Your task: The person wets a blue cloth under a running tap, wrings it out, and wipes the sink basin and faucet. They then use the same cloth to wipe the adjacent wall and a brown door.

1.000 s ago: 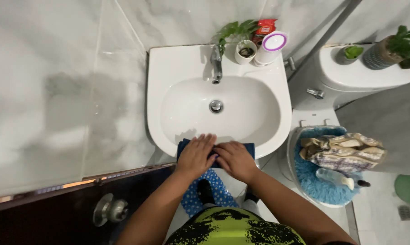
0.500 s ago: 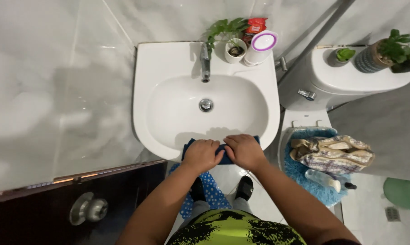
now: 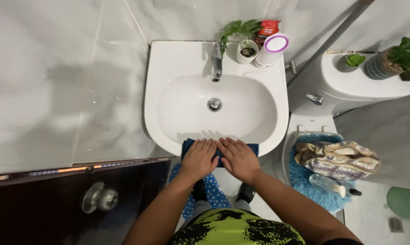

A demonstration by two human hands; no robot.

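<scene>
— At the far left, what do you see?
— Grey marbled wall tiles, and below them a dark wooden door (image 3: 55,204) with a round metal knob (image 3: 99,198).
— And next to that?
— A white sink (image 3: 168,68), with a chrome tap (image 3: 217,61) at the back and a drain (image 3: 214,104) in the middle of the bowl. A small potted plant (image 3: 244,38) and a white round container with a purple ring (image 3: 273,49) stand on the back rim.
— Where is the cloth?
— A dark blue cloth (image 3: 252,149) is draped over the front rim of the sink. The left hand (image 3: 200,159) and the right hand (image 3: 238,158) lie side by side on it, touching each other.
— How is each grip?
— Both are flat, fingers stretched out and pressed down on the cloth; nothing is pinched.
— Further right?
— A white toilet, its lid under a fluffy blue cover (image 3: 305,183), with a folded patterned fabric (image 3: 336,159) and a clear bottle (image 3: 326,183) on it. More potted plants (image 3: 395,61) stand on the cistern.
</scene>
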